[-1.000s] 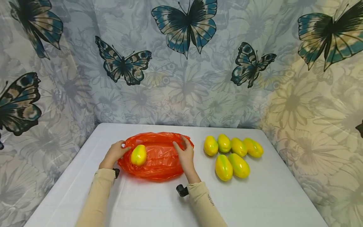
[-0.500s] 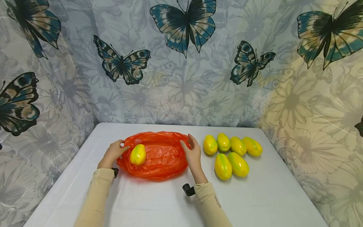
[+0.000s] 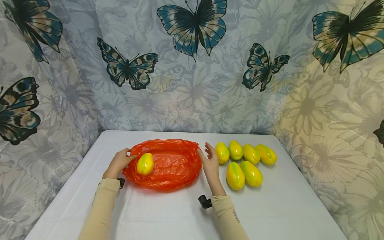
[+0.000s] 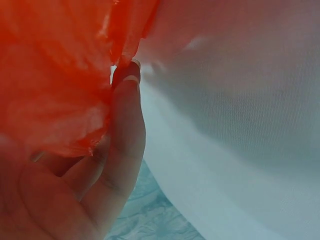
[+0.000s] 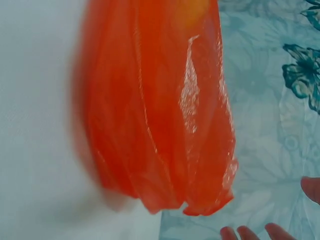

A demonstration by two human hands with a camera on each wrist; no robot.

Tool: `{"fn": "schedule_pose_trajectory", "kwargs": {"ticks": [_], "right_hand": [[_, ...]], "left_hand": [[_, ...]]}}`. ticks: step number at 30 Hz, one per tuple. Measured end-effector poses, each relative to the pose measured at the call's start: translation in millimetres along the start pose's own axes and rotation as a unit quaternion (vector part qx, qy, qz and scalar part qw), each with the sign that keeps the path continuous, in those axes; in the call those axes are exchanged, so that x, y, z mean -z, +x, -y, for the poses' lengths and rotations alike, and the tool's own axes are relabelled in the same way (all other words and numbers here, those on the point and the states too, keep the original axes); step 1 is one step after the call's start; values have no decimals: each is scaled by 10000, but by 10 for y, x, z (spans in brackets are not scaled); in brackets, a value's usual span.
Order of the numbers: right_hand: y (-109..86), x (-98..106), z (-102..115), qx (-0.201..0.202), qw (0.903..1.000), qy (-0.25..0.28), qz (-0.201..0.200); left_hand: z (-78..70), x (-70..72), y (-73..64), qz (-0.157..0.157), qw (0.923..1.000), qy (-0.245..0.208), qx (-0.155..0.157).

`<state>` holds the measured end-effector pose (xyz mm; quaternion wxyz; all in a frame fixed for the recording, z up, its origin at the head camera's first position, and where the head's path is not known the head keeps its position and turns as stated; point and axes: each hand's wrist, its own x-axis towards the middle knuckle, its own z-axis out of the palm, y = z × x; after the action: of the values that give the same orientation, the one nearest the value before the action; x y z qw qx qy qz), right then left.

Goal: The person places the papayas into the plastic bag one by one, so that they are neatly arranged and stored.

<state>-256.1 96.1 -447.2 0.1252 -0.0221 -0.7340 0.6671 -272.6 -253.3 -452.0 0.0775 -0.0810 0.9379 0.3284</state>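
A red plastic bag [image 3: 177,163] lies spread wide on the white table, its mouth facing up. Inside it, toward the left, is one glossy yellow-green mango [image 3: 145,164]. My left hand [image 3: 118,163] holds the bag's left edge, the thumb over the rim; in the left wrist view the fingers [image 4: 122,135] run up along the plastic. My right hand [image 3: 211,166] is just off the bag's right edge with fingers spread, holding nothing. The right wrist view shows the bag's side [image 5: 165,115] apart from my fingertips [image 5: 247,232].
Several more mangoes [image 3: 251,173] lie in two loose rows right of my right hand, the nearest mango [image 3: 235,176] close to the wrist. The white table [image 3: 162,216] ends at a butterfly-print cloth backdrop [image 3: 195,110] behind and at both sides.
My right hand has let go of the bag's right rim and moved right, toward the mangoes. The left hand keeps its hold, and the mango in the bag stays put.
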Motion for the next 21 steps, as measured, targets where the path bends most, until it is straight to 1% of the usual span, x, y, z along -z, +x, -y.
{"fn": "schedule_pose_trajectory", "kwargs": {"ticks": [5, 10, 16, 21], "right_hand": [[9, 106, -38, -88, 10000, -26, 2], [28, 216, -102, -102, 9999, -73, -59], [37, 349, -138, -193, 9991, -116, -355], [44, 484, -132, -193, 9978, -93, -630]], "left_hand": [[3, 8, -19, 26, 10000, -63, 3], [25, -21, 3, 52, 9999, -140, 73], [17, -33, 15, 72, 9998, -120, 151], [-12, 0, -5, 50, 9999, -67, 76]]}}
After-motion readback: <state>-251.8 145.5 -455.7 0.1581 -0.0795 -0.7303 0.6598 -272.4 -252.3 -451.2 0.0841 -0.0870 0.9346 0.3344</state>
